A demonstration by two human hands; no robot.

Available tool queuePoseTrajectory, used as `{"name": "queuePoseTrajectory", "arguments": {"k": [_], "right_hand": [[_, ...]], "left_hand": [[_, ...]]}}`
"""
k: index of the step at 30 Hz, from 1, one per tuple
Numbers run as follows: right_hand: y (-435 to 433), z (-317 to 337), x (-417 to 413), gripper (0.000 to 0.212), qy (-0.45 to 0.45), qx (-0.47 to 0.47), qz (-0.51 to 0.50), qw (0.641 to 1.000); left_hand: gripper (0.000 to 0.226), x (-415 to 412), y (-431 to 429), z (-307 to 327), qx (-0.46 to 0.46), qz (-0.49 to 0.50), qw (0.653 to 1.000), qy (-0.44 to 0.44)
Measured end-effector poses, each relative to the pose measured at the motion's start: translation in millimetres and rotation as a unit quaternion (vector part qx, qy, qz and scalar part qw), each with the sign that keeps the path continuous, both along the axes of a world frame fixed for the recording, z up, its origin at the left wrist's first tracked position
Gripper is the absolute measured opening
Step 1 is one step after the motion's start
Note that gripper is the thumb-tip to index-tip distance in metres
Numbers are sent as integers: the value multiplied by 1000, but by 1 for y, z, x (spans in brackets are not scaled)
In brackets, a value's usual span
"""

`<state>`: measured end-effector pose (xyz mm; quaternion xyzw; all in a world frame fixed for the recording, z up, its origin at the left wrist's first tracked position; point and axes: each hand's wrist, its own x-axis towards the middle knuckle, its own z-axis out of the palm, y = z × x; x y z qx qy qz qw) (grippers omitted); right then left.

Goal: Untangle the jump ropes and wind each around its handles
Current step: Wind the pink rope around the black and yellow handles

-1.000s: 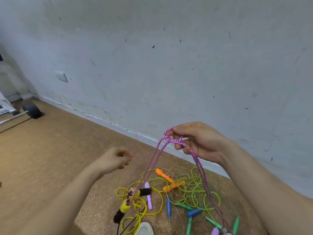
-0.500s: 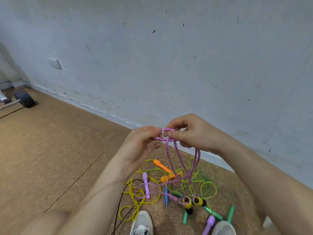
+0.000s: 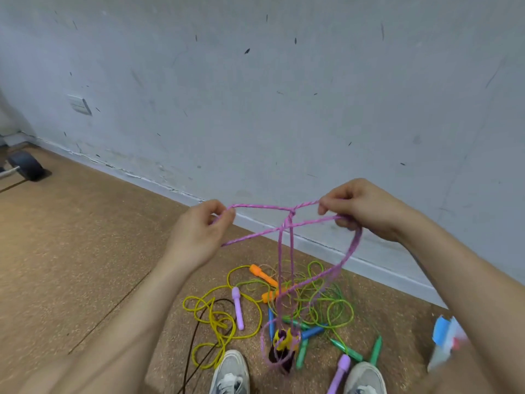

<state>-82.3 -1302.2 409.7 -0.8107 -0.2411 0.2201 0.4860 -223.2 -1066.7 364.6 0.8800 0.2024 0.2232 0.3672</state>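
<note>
We stretch the pink rope (image 3: 264, 206) above the tangled pile (image 3: 312, 302) on the floor (image 3: 71, 251); left hand (image 3: 199, 234) and right hand (image 3: 360, 206) each pinch a strand beside the knot (image 3: 291, 213); slackening, not tugging harder, should likely free it.

No text, brand, number or sign can be read. The pale wall plate (image 3: 80, 105) at the upper left of the frame is too small to show any marking. The blue, white and red object (image 3: 446, 341) at the lower right edge is blurred, so it is impossible to tell whether it carries print. The grey shoes (image 3: 231, 373) at the bottom edge show no legible logo.
</note>
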Motion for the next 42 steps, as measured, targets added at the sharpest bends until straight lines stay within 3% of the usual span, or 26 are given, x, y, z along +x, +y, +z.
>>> {"name": "queuePoseTrajectory", "arguments": {"k": [2, 3, 5, 7, 10, 13, 14, 15, 16, 18, 19, 21, 23, 26, 28, 30, 32, 34, 37, 40, 42], "right_hand": [[-8, -6, 11, 29, 102, 131, -116, 979], [-11, -11, 15, 30, 141, 183, -164, 959], [-14, -20, 20, 29, 161, 230, -226, 933], [-15, -28, 22, 30, 132, 233, -260, 928], [-24, -39, 31, 32, 65, 204, -341, 915], [-56, -50, 47, 28, 98, 232, -473, 844], [-66, -55, 51, 27, 140, 282, -503, 805], [-73, -60, 53, 26, 176, 330, -509, 775], [-75, -62, 54, 26, 204, 363, -493, 764], [-66, -57, 50, 28, 243, 395, -395, 793], [-58, -50, 47, 29, 256, 404, -330, 814], [-47, -31, 39, 28, 278, 424, -223, 832], [-40, -16, 29, 25, 301, 441, -152, 832], [-20, 1, -1, 19, 310, 381, -46, 870], [-1, 10, -25, 20, 292, 318, 22, 902], [13, 18, -45, 22, 290, 288, 78, 909], [18, 18, -58, 24, 323, 295, 96, 894], [18, 9, -63, 26, 364, 310, 84, 874], [16, -9, -66, 28, 396, 316, 65, 859], [17, -25, -70, 25, 342, 288, 52, 893], [16, -31, -74, 21, 211, 228, 78, 947]], "left_hand": [[37, 1, 11, 7, -146, 22, 989, -20], [36, 1, 15, 9, -250, 33, 967, -38], [30, -5, 22, 17, -448, 22, 889, -97], [26, -16, 26, 21, -575, -19, 796, -190], [14, -33, 37, 24, -622, -44, 716, -315], [14, -51, 69, 23, -659, -51, 644, -385], [15, -56, 79, 23, -664, -54, 644, -376], [18, -58, 84, 23, -647, -50, 676, -349], [25, -57, 85, 25, -606, -41, 732, -307], [38, -47, 74, 29, -484, -30, 850, -208], [40, -41, 66, 31, -426, -26, 887, -174], [39, -31, 54, 34, -361, -21, 921, -145], [40, -28, 43, 35, -336, -31, 932, -133], [66, -21, 6, 31, -250, -128, 957, -65], [83, -12, -32, 27, -192, -212, 958, -23], [88, -1, -61, 22, -207, -266, 942, -4], [68, 4, -71, 24, -254, -278, 926, 2], [40, 7, -69, 27, -230, -274, 934, 14], [30, 1, -70, 31, -214, -315, 922, 63], [33, -9, -64, 28, -341, -342, 865, 133], [46, -13, -58, 22, -456, -331, 812, 154]]}}
